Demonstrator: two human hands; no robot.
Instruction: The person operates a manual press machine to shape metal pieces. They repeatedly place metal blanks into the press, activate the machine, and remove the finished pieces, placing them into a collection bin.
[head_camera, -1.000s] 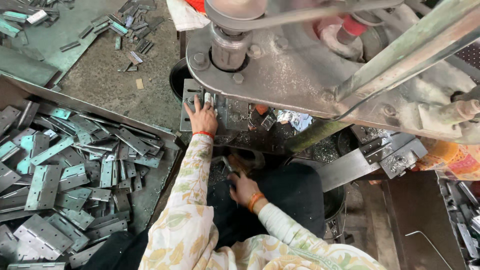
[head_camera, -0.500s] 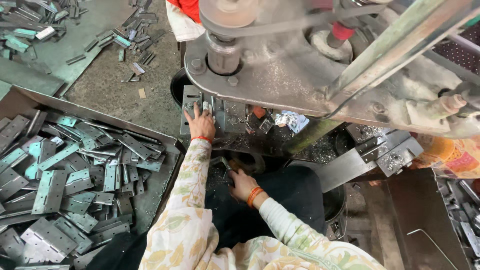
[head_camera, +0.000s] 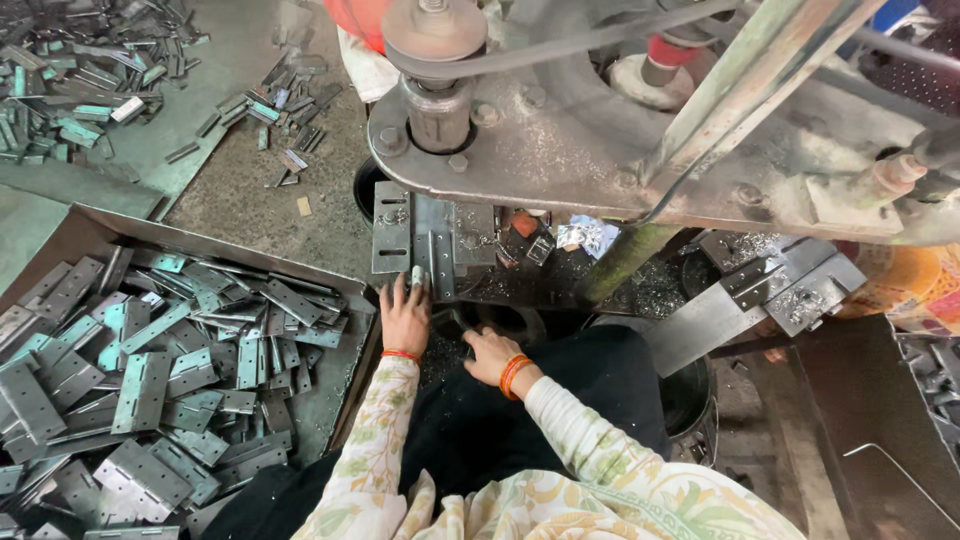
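My left hand (head_camera: 405, 318) reaches up to the bed of a heavy grey press (head_camera: 560, 150). Its fingertips are on a narrow grey hinge plate (head_camera: 437, 262) that stands among flat steel plates (head_camera: 391, 228) under the ram. My right hand (head_camera: 488, 352), with orange bangles at the wrist, is curled at the dark rim just below the bed, close beside the left hand. What its fingers hold is hidden. Both sleeves are pale with a floral print, over a black lap.
On my left, a brown tray (head_camera: 215, 222) holds several grey and teal hinge plates (head_camera: 150, 380). More plates lie scattered on the floor (head_camera: 70, 90) at the upper left. A slanted metal chute (head_camera: 760, 295) and a dark bin (head_camera: 880, 430) stand on the right.
My left hand has drawn back a little from the die toward me. My right hand has moved up closer to the press bed and the left hand. The view has tilted.
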